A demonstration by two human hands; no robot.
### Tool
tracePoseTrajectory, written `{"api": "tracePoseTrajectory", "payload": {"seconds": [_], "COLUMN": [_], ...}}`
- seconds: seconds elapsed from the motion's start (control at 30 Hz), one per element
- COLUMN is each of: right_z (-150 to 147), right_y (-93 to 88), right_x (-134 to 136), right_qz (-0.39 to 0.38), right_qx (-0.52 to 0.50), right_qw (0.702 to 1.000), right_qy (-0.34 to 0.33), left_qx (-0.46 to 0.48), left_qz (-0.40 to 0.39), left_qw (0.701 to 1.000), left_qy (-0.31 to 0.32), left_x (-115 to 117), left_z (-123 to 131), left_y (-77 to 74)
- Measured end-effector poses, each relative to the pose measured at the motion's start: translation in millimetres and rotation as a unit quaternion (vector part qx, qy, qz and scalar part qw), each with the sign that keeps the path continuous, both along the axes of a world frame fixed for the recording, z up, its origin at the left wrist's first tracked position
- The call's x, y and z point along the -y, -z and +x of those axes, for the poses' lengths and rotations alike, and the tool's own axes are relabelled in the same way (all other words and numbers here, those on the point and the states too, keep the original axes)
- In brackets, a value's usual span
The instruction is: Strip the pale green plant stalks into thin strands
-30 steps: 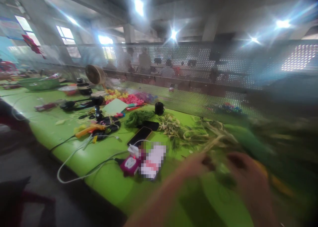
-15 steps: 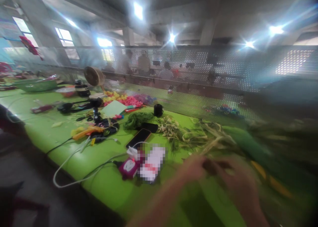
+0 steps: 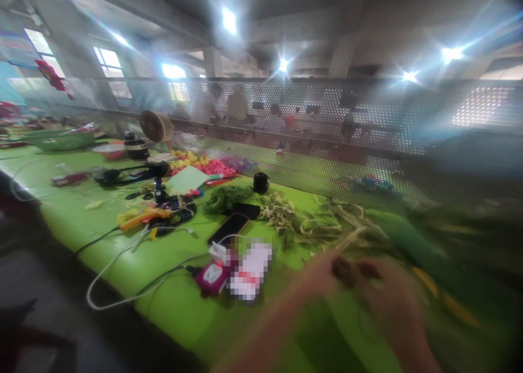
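My left hand (image 3: 321, 275) is closed, its fingertips pinched round something dark brown and small that I cannot make out. Close against it, my right hand (image 3: 390, 294) is closed too, with bent fingers meeting the left ones; blur hides what lies between them. Just beyond the hands lies a bundle of dry, pale green and straw-coloured strands (image 3: 347, 228). A pile of cream and green trimmings (image 3: 280, 209) sits to its left. Nearest to my left forearm is a phone with a pixelated screen (image 3: 250, 272), beside a purple box with a white emblem (image 3: 213, 273).
A dark phone (image 3: 229, 228), green fibres (image 3: 226, 197) and a black cup (image 3: 260, 182) stand farther back. An orange-handled tool (image 3: 145, 218) and a white cable (image 3: 95, 286) lie left. A perforated screen (image 3: 302, 139) borders the green table (image 3: 171, 286); a fan (image 3: 156, 126) stands near it.
My hands stay together in almost the same place, with only a slight shift of the fingers. The things on the table have not moved.
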State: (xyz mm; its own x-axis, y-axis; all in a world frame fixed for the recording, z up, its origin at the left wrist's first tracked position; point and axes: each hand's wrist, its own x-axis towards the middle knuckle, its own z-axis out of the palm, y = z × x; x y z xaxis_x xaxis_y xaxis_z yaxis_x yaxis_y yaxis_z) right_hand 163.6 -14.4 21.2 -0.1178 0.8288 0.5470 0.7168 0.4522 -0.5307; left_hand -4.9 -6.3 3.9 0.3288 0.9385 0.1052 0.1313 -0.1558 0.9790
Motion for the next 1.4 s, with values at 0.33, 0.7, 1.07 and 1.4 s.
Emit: {"api": "tracePoseTrajectory", "payload": {"seconds": [0.33,0.7,1.07,1.4], "right_z": [-2.9,-2.8,0.5,-0.9], "right_y": [-25.6,-31.5,-23.8,-30.9], "right_x": [3.3,4.3,2.5,4.5], "right_qz": [-0.101,-0.128,-0.136,-0.137], "right_qx": [-0.149,-0.18,-0.174,-0.193], "right_qw": [0.982,0.974,0.975,0.971], "right_qy": [0.048,0.045,0.005,0.035], "left_qx": [0.035,0.079,0.063,0.048], "left_qz": [0.007,0.007,0.032,0.045], "left_qw": [0.999,0.997,0.996,0.997], "left_qy": [-0.018,-0.012,-0.053,-0.041], "left_x": [-2.6,3.2,-0.9,3.5], "left_z": [-7.3,-6.1,-1.8,-1.3], "left_y": [-3.5,-14.5,-5.3,-8.1]}}
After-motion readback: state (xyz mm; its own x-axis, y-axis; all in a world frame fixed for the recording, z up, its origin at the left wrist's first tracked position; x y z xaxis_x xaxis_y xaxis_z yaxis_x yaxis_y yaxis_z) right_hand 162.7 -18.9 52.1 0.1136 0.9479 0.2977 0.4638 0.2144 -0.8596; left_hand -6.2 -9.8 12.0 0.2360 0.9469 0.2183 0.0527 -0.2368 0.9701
